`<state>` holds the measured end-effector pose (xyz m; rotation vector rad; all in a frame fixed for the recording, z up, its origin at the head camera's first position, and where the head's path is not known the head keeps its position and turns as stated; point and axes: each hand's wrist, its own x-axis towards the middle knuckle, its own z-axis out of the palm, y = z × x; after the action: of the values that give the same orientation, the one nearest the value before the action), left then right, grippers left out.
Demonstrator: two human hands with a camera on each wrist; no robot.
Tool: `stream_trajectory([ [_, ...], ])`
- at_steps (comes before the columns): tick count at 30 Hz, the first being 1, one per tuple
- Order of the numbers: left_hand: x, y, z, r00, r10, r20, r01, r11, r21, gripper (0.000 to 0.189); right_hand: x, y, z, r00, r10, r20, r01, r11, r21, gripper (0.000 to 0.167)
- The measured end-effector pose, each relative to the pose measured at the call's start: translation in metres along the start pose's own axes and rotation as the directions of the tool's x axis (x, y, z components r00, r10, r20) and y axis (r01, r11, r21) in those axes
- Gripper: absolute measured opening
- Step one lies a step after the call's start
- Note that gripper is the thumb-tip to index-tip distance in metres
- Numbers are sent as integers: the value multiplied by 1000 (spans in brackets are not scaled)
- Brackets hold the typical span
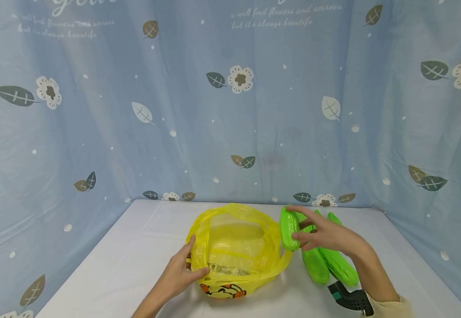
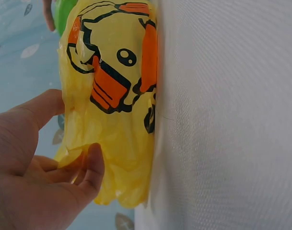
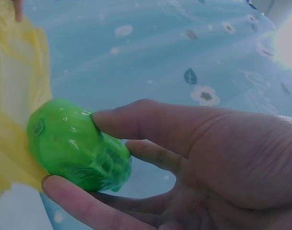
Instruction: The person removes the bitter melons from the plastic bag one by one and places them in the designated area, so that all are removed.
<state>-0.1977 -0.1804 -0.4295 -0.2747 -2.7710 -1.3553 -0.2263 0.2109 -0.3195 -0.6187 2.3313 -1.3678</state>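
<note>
A yellow plastic bag (image 1: 260, 280) with a printed cartoon duck (image 2: 119, 62) stands on the white table, its mouth spread wide. My left hand (image 1: 176, 271) grips the bag at its left side, thumb near the front rim. In my right hand (image 1: 330, 232) is a glossy bright green, cucumber-like thing (image 3: 64, 143), pinched between thumb and fingers. It is upright at the bag's right rim, overlapping the rim in the head view. Several more green cucumber-like things (image 1: 315, 267) lie on the table below and behind the right hand, partly hidden by it.
The white table (image 1: 135, 247) runs back to a pale blue curtain (image 1: 190, 110) with leaf and flower prints, which also closes off both sides. A black device (image 1: 349, 298) is strapped to the right wrist by the beige sleeve.
</note>
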Motion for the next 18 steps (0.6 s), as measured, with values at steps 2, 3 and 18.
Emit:
stream_trajectory([
  [2, 0, 0, 0, 1000, -2, 1, 2, 1000, -3, 101, -4, 5, -3, 1000, 3, -2, -3, 1000, -2, 81],
  [3, 0, 0, 0, 1000, -3, 0, 3, 1000, -5, 101, -6, 6, -5, 1000, 6, -5, -6, 1000, -6, 81],
  [18, 0, 0, 1, 1000, 2, -6, -2, 1000, 3, 101, -30, 40, -24, 995, 92, -41, -94, 995, -44, 84],
])
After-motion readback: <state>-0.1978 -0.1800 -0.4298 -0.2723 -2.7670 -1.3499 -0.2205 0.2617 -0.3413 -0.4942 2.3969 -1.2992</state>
